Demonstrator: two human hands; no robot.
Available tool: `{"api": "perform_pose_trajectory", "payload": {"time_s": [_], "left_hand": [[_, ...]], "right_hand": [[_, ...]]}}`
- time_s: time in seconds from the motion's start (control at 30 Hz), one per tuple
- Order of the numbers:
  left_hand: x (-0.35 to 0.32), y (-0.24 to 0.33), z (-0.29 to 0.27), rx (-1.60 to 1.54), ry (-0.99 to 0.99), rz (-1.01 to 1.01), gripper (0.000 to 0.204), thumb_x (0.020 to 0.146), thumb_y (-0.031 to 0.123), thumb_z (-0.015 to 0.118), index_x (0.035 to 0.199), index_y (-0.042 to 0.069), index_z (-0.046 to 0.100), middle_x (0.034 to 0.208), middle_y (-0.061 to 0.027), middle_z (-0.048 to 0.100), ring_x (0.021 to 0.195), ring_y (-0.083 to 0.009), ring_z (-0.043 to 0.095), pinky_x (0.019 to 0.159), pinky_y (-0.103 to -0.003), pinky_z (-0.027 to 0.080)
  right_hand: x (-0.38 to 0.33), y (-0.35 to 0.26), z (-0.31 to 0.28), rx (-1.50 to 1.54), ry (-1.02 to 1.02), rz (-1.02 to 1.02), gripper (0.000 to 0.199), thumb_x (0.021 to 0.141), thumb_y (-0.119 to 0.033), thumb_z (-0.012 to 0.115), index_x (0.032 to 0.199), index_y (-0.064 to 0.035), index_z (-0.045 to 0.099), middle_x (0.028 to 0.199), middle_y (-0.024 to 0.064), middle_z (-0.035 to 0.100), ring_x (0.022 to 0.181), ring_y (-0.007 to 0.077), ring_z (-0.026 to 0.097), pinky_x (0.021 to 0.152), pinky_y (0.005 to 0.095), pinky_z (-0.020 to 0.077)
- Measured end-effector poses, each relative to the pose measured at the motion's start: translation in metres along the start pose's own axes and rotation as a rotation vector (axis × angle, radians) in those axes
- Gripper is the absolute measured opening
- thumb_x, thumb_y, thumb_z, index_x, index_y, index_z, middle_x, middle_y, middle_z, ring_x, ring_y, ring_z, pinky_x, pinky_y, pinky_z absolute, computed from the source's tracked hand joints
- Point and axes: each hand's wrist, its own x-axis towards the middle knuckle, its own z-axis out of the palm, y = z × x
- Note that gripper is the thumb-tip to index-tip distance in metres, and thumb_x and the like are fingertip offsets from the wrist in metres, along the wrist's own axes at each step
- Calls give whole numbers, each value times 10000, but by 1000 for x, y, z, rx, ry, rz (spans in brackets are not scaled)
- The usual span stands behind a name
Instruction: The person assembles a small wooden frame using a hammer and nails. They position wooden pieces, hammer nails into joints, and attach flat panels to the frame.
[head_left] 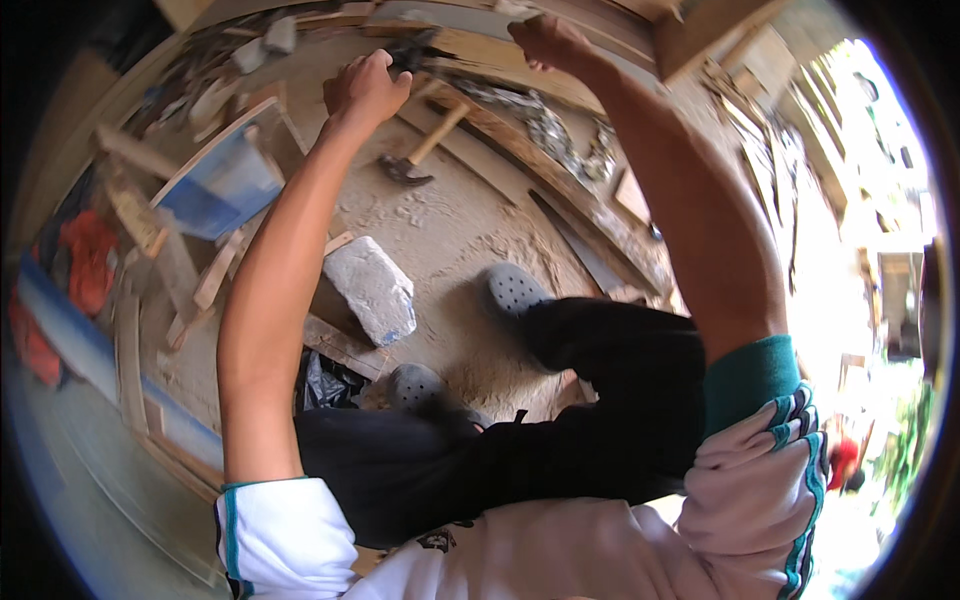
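Left hand [366,88] is closed in a fist around a dark object at the plank's [500,55] near edge; what that object is cannot be told, it is blurred. Right hand [548,42] is laid on the plank further along, fingers curled over the top edge; how tight the grip is cannot be told. Both arms are stretched forward, hands apart along the same board.

The plank is seen lying across the upper part of the view, long, pale, with a rough and splintered lower edge. It is judged stiff and fairly heavy for its length, not slippery but likely to shed splinters. It is best gripped on the clean faces near the middle, away from the torn edge.

One hammer [421,150] with a wooden handle is lying on the sandy ground just below the left hand, head down toward the person. One grey stone block [370,288] is set on the ground near the left forearm. Two grey perforated clogs [512,290] are worn, feet planted in the sand. One flat blue-and-white panel [222,180] is leaned at the left, among loose timber offcuts too many and too blurred to count. One red cloth [88,255] is bunched at the far left. A dark plastic bag [325,382] is seen beside the left knee.
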Motion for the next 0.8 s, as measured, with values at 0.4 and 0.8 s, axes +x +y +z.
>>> {"api": "perform_pose_trajectory", "payload": {"time_s": [0.4, 0.8], "left_hand": [[-3, 115, 134, -2, -504, 173, 566, 844, 390, 685, 1243, -3, 606, 1282, -211, 621, 1216, -367, 577, 1004, -454, 477], [5, 34, 146, 193, -438, 192, 450, 891, 339, 637, 1257, 79, 596, 1234, -171, 657, 1194, -358, 598, 977, -485, 481]], "right_hand": [[-146, 66, -57, -462, 135, -215, 251, 825, -287, 550, 794, -88, 701, 745, 185, 669, 735, 372, 669, 665, 495, 526], [-131, 101, -34, -440, 69, -62, 256, 727, -297, 668, 753, -53, 741, 791, 246, 693, 755, 301, 702, 678, 459, 541]]}}
